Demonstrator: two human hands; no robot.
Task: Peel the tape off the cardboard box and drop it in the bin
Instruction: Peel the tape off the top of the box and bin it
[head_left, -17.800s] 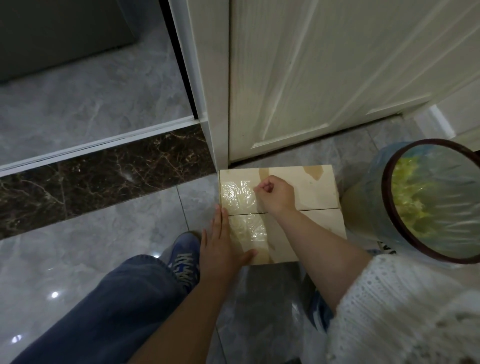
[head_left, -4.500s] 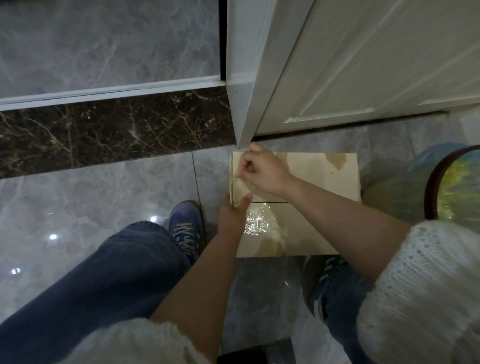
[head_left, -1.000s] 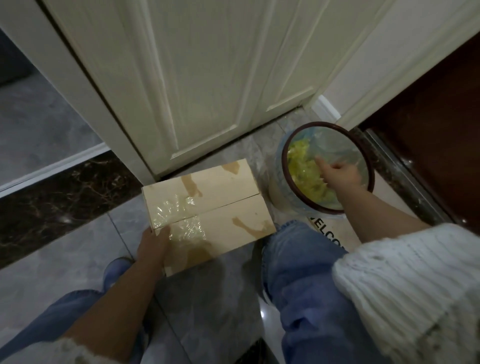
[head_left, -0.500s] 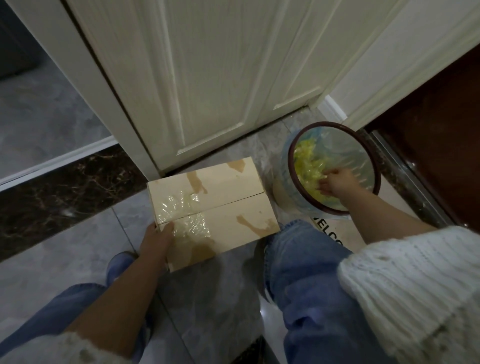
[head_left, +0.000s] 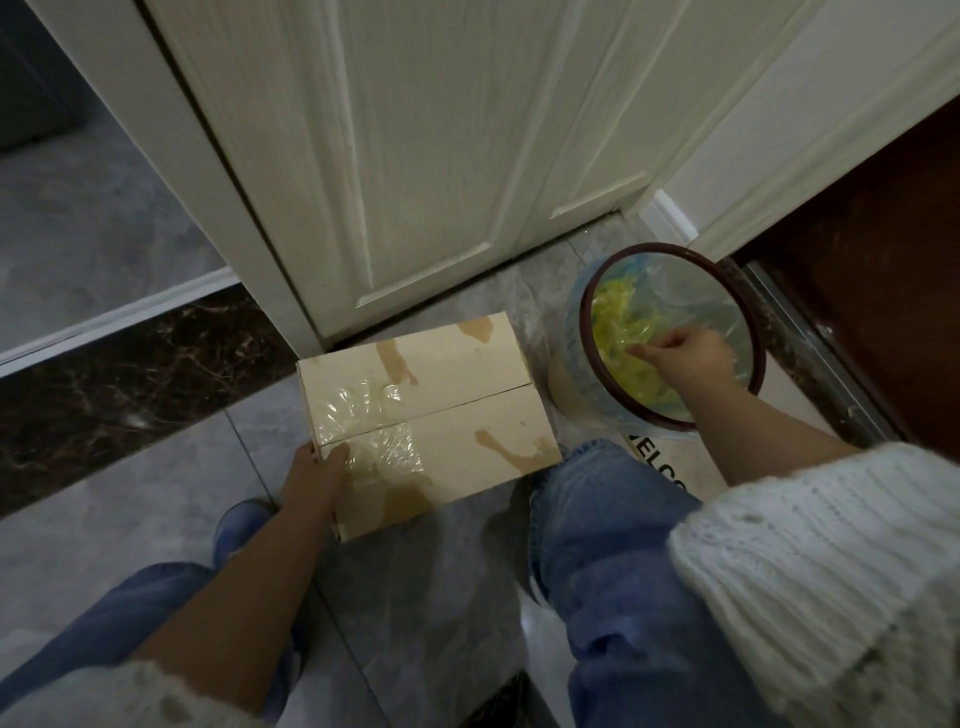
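The cardboard box (head_left: 457, 384) lies on the floor tiles in front of my knees, flaps closed. Crinkled clear tape (head_left: 363, 415) still covers the left end of its seam, and brown patches mark bare spots. My left hand (head_left: 311, 480) grips the box's near left corner, thumb on top beside the tape. The round bin (head_left: 662, 247) stands just right of the box, with a dark rim, a clear liner and yellowish scraps inside. My right hand (head_left: 685, 358) hangs inside its mouth, fingertips pinched on a clear scrap of tape that barely shows against the liner.
A white panelled door (head_left: 441, 156) stands close behind the box and bin. A dark marble threshold (head_left: 130, 374) runs to the left. A doormat with printed letters (head_left: 670, 473) lies under the bin. My knees in jeans (head_left: 613, 545) flank the box.
My right hand stayed in the bin, its fingers going from spread to curled and pinched, and shifted slightly toward the bin's middle. My left hand kept its hold on the box.
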